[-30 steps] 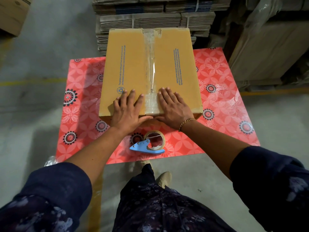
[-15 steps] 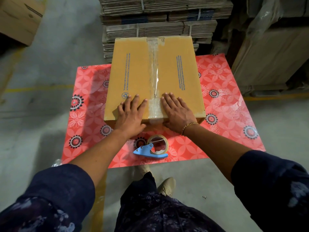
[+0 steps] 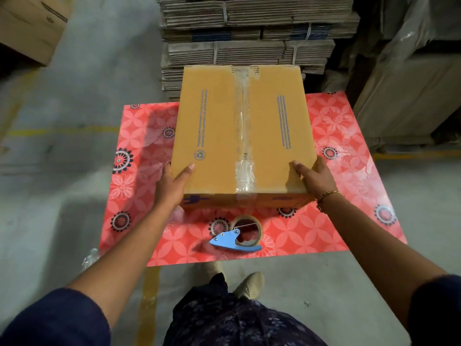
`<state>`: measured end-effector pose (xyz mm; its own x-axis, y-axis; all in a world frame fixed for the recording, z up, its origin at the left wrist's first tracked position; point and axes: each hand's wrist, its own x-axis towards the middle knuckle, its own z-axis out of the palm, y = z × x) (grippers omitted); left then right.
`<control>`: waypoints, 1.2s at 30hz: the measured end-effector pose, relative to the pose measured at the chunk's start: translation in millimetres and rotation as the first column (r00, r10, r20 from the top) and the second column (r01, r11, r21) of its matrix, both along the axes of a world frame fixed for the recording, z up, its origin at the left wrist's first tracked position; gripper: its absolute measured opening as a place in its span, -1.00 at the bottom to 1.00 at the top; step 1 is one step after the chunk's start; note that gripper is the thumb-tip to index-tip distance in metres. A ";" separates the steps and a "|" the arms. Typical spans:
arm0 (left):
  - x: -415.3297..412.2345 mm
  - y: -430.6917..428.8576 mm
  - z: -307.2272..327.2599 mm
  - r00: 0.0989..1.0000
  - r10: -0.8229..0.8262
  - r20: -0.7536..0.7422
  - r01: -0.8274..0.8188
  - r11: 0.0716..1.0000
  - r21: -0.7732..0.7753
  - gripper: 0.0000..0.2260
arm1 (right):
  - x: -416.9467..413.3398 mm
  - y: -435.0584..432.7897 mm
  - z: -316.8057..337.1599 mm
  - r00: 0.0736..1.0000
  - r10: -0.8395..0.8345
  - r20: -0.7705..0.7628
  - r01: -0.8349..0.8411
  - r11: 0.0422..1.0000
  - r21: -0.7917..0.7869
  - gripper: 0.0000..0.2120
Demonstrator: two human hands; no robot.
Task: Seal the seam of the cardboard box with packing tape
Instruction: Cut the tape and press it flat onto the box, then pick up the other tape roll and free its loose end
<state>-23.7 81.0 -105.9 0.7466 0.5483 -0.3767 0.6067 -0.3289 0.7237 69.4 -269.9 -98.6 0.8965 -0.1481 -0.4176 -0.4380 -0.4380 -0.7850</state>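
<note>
A brown cardboard box [image 3: 214, 126] with blue print sits on a red flowered table [image 3: 349, 201]. Clear packing tape [image 3: 244, 136] runs along its centre seam from the far edge to the near edge and folds down the front face. My left hand [image 3: 172, 183] grips the box's near left corner, thumb on top. My right hand [image 3: 315, 178] grips the near right corner, thumb on top. A roll of tape in a blue dispenser [image 3: 239, 234] lies on the table just in front of the box, between my arms.
Bundled stacks of flat cardboard [image 3: 249, 33] stand right behind the table. Large wrapped cartons [image 3: 409, 96] fill the right side. Another carton [image 3: 30, 23] sits at the top left on the concrete floor. My feet [image 3: 247, 283] are at the table's near edge.
Both hands have left the tape beside the seam and moved outward to the box's near corners, now gripping them. The camera view has shifted slightly.
</note>
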 end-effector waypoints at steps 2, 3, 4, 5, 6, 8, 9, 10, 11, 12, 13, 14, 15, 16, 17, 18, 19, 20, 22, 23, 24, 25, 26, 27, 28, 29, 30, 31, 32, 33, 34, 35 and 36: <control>-2.1 4.1 -3.2 0.998 0.050 0.040 -0.051 0.999 0.017 -0.22 | -0.4 8.6 -0.7 0.999 -0.016 0.046 0.016 1.000 0.004 -0.37; -2.3 8.0 -2.5 0.996 0.076 0.053 -0.077 0.997 0.024 -0.26 | 0.9 15.4 0.5 0.998 -0.007 0.059 0.008 1.000 -0.004 -0.37; -2.9 12.9 0.1 0.993 0.104 0.060 -0.105 0.994 0.020 -0.27 | 3.1 23.8 2.4 0.997 0.005 0.076 -0.004 1.000 -0.012 -0.36; -3.4 20.1 1.9 0.989 0.127 0.072 -0.129 0.992 0.016 -0.28 | 4.3 34.3 5.8 0.997 0.017 0.081 -0.016 1.000 -0.023 -0.34; -4.3 28.8 4.6 0.987 0.142 0.076 -0.144 0.989 0.019 -0.29 | 7.3 44.1 5.2 0.996 0.035 0.084 -0.034 0.999 -0.020 -0.29; -5.6 49.5 8.5 0.983 0.162 0.082 -0.166 0.986 0.033 -0.33 | 10.1 67.0 11.7 0.994 0.072 0.082 -0.072 0.997 -0.005 -0.24; -6.5 61.0 8.5 0.982 0.164 0.089 -0.168 0.985 0.038 -0.34 | 11.8 77.9 14.4 0.993 0.085 0.083 -0.085 0.996 0.005 -0.23; -6.6 72.7 8.0 0.981 0.165 0.102 -0.169 0.985 0.039 -0.35 | 15.3 86.7 11.4 0.992 0.092 0.088 -0.094 0.995 0.021 -0.23; -5.9 83.7 7.3 0.980 0.162 0.115 -0.168 0.985 0.043 -0.33 | 16.1 96.0 12.9 0.992 0.099 0.082 -0.102 0.994 0.027 -0.24; -5.5 92.6 6.9 0.981 0.159 0.111 -0.165 0.985 0.047 -0.26 | 17.7 103.2 11.1 0.990 0.112 0.080 -0.116 0.992 0.041 -0.23; -5.2 99.1 6.0 0.983 0.162 0.086 -0.167 0.985 0.048 -0.21 | 19.0 108.8 9.3 0.991 0.121 0.064 -0.125 0.991 0.049 -0.21; -5.0 103.8 2.9 0.986 0.157 0.062 -0.161 0.986 0.051 -0.20 | 19.7 113.6 7.2 0.991 0.120 0.053 -0.123 0.991 0.056 -0.18; -5.0 105.5 1.3 0.989 0.137 0.047 -0.140 0.988 0.063 -0.24 | 19.7 116.1 6.9 0.993 0.116 0.036 -0.118 0.991 0.058 -0.14; -5.4 106.3 -0.2 0.993 0.113 0.039 -0.115 0.990 0.084 -0.28 | 20.9 116.0 2.4 0.992 0.120 0.027 -0.121 0.991 0.052 -0.11; -5.8 105.9 -1.2 0.995 0.089 0.043 -0.093 0.990 0.104 -0.31 | 20.8 114.9 1.8 0.992 0.128 0.019 -0.129 0.990 0.051 -0.10; -5.8 106.4 -2.8 0.996 0.070 0.048 -0.075 0.990 0.118 -0.33 | 21.1 113.3 1.1 0.991 0.134 0.011 -0.134 0.990 0.045 -0.11; -5.7 105.8 -3.3 0.997 0.059 0.052 -0.065 0.989 0.131 -0.35 | 19.7 112.6 4.8 0.991 0.134 -0.003 -0.134 0.990 0.044 -0.14; -5.4 105.4 -4.3 0.997 0.054 0.062 -0.063 0.986 0.152 -0.36 | 18.4 110.3 4.9 0.990 0.139 -0.011 -0.138 0.989 0.055 -0.21; -6.7 99.9 -1.3 0.995 0.026 0.101 -0.053 0.959 0.277 -0.35 | 10.2 104.8 7.2 0.992 0.125 -0.024 -0.122 0.987 0.108 -0.42; -8.4 93.5 2.6 0.989 -0.018 0.145 -0.040 0.923 0.383 -0.35 | 3.3 101.2 8.3 0.993 0.109 -0.037 -0.104 0.986 0.131 -0.50; -10.6 84.8 4.9 0.974 -0.093 0.207 -0.022 0.869 0.495 -0.37 | -4.7 95.7 6.8 0.995 0.089 -0.053 -0.080 0.986 0.148 -0.55; -13.4 72.7 8.7 0.946 -0.187 0.266 -0.003 0.813 0.582 -0.41 | -14.8 90.3 7.0 0.994 0.063 -0.086 -0.048 0.986 0.162 -0.58; -16.5 57.7 11.4 0.905 -0.293 0.310 0.031 0.771 0.637 -0.47 | -25.3 84.4 5.4 0.992 0.033 -0.118 -0.012 0.984 0.176 -0.61; -20.0 39.8 14.4 0.852 -0.402 0.335 0.090 0.744 0.662 -0.55 | -36.3 78.5 3.7 0.989 0.008 -0.149 0.020 0.982 0.188 -0.61; -23.7 21.0 15.7 0.787 -0.506 0.353 0.177 0.733 0.657 -0.64 | -46.7 73.0 0.4 0.984 -0.014 -0.176 0.049 0.979 0.199 -0.59; -28.6 2.5 14.9 0.722 -0.596 0.353 0.301 0.729 0.615 -0.72 | -56.8 68.1 -3.9 0.978 -0.028 -0.204 0.071 0.977 0.204 -0.54; -33.8 -14.4 11.1 0.662 -0.669 0.338 0.446 0.714 0.540 -0.77 | -66.3 63.3 -9.6 0.973 -0.030 -0.227 0.078 0.976 0.203 -0.52; -39.3 -29.5 4.4 0.626 -0.725 0.288 0.579 0.679 0.451 -0.78 | -76.2 59.3 -14.8 0.967 -0.021 -0.252 0.071 0.978 0.194 -0.52; -43.6 -42.5 -5.3 0.611 -0.765 0.206 0.675 0.639 0.371 -0.76 | -86.0 55.5 -21.7 0.959 -0.001 -0.282 0.051 0.985 0.168 -0.55; -47.6 -53.0 -14.9 0.617 -0.780 0.106 0.727 0.616 0.304 -0.73 | -95.9 52.2 -29.5 0.947 0.022 -0.321 0.021 0.991 0.131 -0.59; -51.2 -61.3 -25.7 0.644 -0.765 0.000 0.744 0.627 0.231 -0.68 | -106.1 49.6 -37.7 0.930 0.048 -0.365 -0.016 0.996 0.089 -0.61; -54.0 -66.7 -35.0 0.688 -0.719 -0.105 0.725 0.673 0.143 -0.63 | -116.4 48.1 -45.6 0.906 0.075 -0.417 -0.061 0.997 0.047 -0.62; -56.3 -70.0 -44.3 0.725 -0.659 -0.199 0.680 0.731 0.054 -0.58 | -126.6 48.0 -51.5 0.881 0.097 -0.464 -0.104 0.995 0.012 -0.61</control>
<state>-80.0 11.0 -150.2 0.8727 -0.0255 -0.4875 0.2958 -0.7667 0.5697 -57.2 -222.0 -150.1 0.6115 -0.0759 -0.7876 -0.7035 -0.5078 -0.4973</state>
